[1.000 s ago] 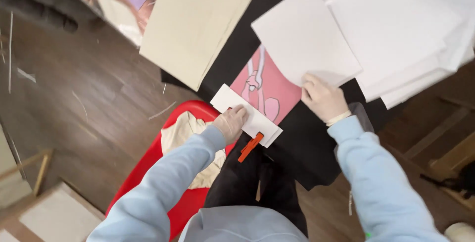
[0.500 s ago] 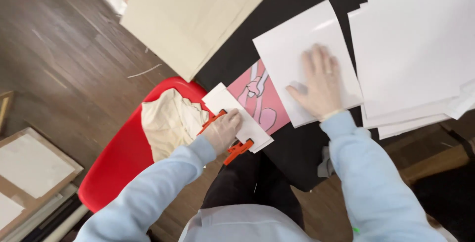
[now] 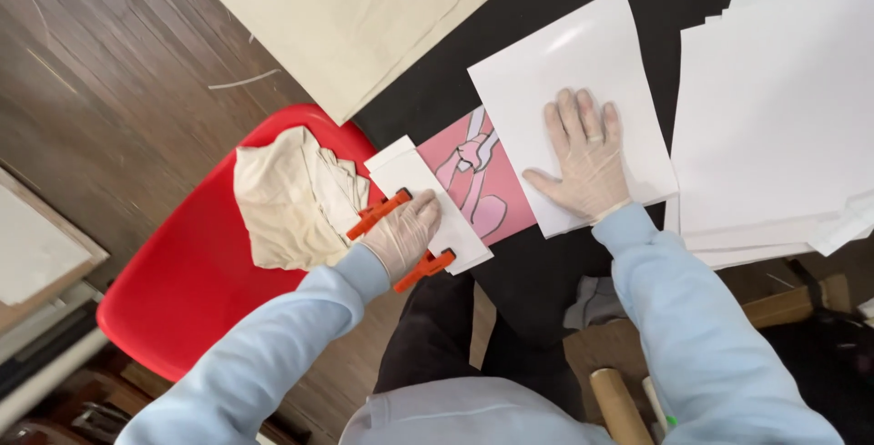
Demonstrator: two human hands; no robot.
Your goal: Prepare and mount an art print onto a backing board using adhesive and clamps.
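Both hands as before: L hand (image 3: pixel 401 237) grips orange squeegee (image 3: pixel 402 242); R hand (image 3: pixel 584 158) flat, open on white sheet (image 3: pixel 555 72).

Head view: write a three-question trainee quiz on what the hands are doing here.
1. True or false: the right hand lies flat on a white sheet.
2. What does the left hand press on? A) the beige cloth B) an orange-handled tool on a white card C) the paper stack
3. Fill in: the cloth lies on a ____ chair.

Key: 1 true. 2 B; the tool's two orange ends show either side of the hand, beside the pink print. 3 red.
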